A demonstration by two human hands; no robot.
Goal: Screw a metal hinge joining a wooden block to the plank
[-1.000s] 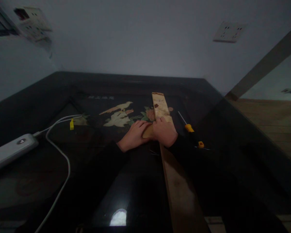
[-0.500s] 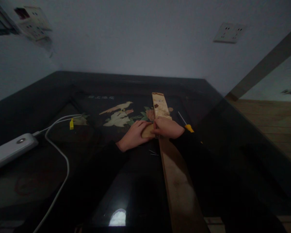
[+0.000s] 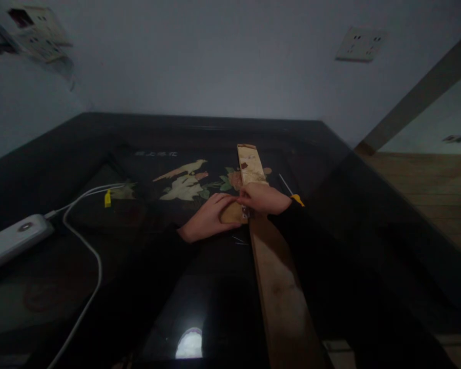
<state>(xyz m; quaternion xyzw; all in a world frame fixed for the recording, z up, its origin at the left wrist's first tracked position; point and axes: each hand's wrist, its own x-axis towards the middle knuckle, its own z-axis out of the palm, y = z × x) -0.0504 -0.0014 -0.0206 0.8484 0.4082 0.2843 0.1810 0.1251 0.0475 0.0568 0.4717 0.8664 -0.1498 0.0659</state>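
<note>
A long wooden board [image 3: 280,287] lies lengthwise on the dark table, its worn far end past my hands. Against its left side is a small wooden piece [image 3: 230,212] with a rounded edge, and my left hand [image 3: 207,218] grips it between thumb and fingers. Where piece and board meet there is a small metal bracket [image 3: 245,211]. My right hand [image 3: 263,198] rests over the board with fingertips pinched just above the bracket; what they hold is too small to make out. A few thin screws or nails [image 3: 240,241] lie left of the board.
A screwdriver with a yellow handle [image 3: 297,200] lies right of the board. At the left are a white power strip [image 3: 19,241], a white cable [image 3: 94,251] and a yellow tag [image 3: 107,198]. Behind the glossy table [image 3: 200,120] stands a wall with sockets [image 3: 361,44].
The view has shifted slightly. My right fingertips have moved up a little on the small piece, and the metal bracket shows more clearly below them. My left hand keeps its grip.
</note>
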